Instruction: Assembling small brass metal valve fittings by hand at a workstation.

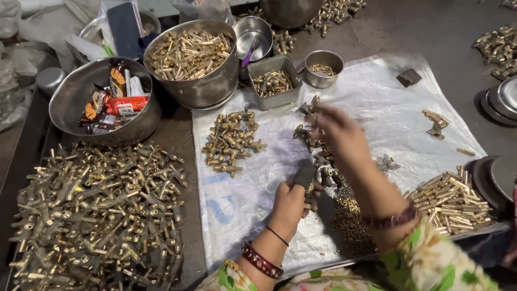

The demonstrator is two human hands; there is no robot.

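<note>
My left hand [290, 200] grips a small dark tool with a brass fitting [307, 180] just above a white plastic sheet [377, 102]. My right hand [336, 134], blurred by motion, reaches forward over a loose cluster of brass fittings [308, 134] in the middle of the sheet; whether it holds a piece cannot be told. A small pile of assembled brass fittings [232, 141] lies left of that cluster. Below my right forearm sits a heap of tiny brass parts [347, 215].
A big heap of brass T-fittings [97, 215] covers the left. At the back stand a steel bowl of brass tubes [191, 54], a bowl of snack packets [107, 99], a square tin [273, 83] and a small cup [323, 68]. Brass tubes [449, 199] lie at right.
</note>
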